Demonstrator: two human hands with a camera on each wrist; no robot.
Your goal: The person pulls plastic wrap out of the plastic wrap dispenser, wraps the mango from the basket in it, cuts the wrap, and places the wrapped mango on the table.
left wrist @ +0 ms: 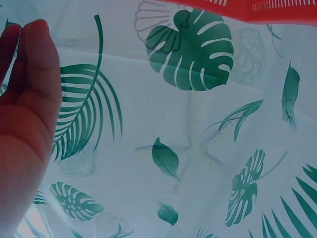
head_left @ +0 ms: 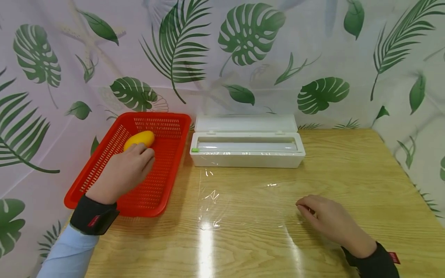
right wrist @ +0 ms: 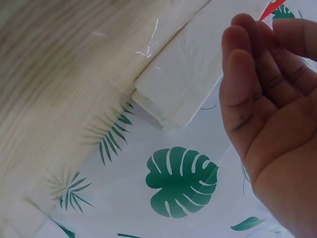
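Yellow fruit (head_left: 140,138) seen in basket (head_left: 142,211), left of frame | left hand (head_left: 121,170) at fruit, grip cannot be told | right hand (head_left: 326,218) loosely bent, nothing seen held | probably firm, smooth, bruisable; best cupped round middle

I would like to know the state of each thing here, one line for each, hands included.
White box: open, lid tipped back.
Film roll: inside the white box.
Clear film: drawn out over the table, creased in places.
Green piece: at the box's left end.
Red basket: upright, holding the yellow fruit.
Yellow fruit: lying down, partly hidden.
Left hand: at the fruit, grip unclear.
Right hand: loosely bent, nothing visible in it.
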